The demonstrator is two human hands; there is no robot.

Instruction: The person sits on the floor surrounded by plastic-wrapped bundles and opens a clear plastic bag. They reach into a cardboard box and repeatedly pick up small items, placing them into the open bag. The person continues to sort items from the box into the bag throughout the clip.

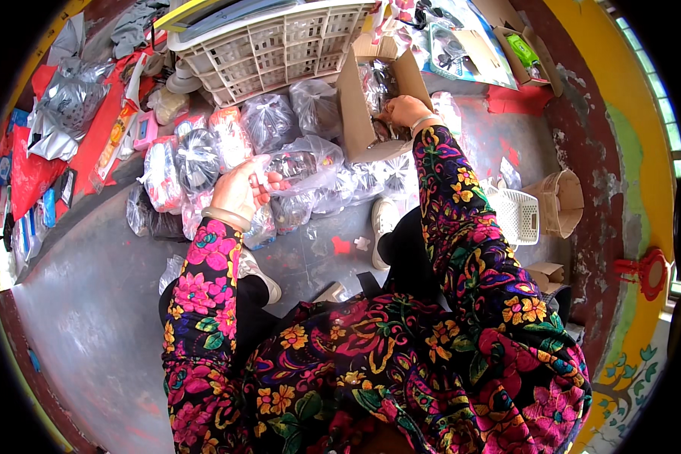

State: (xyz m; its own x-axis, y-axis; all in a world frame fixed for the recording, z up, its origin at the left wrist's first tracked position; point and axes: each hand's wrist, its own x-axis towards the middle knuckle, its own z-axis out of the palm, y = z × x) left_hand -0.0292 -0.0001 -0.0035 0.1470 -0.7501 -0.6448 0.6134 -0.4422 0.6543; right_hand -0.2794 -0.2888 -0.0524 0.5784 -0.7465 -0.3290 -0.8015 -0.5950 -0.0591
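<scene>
My left hand (238, 191) is held over several clear plastic bags of small goods, its fingers curled. A small pale scrap seems to lie between the thumb and fingers, too bright to make out. Beneath and beside it is a bulging clear bag (198, 157) with dark contents. My right hand (407, 113) reaches over the rim of an open cardboard box (361, 125). Its fingers are bent together among shiny wrapped packets (376, 82) inside; what they grip is hidden. Next to the box lies a crumpled clear bag (314, 160).
A cream plastic crate (272, 57) stands behind the bags. To the right are a white basket (516, 214) and an open brown carton (560, 200). Red sheeting and silvery bags (72, 106) cover the left side. My shoes (384, 227) stand close to the bags.
</scene>
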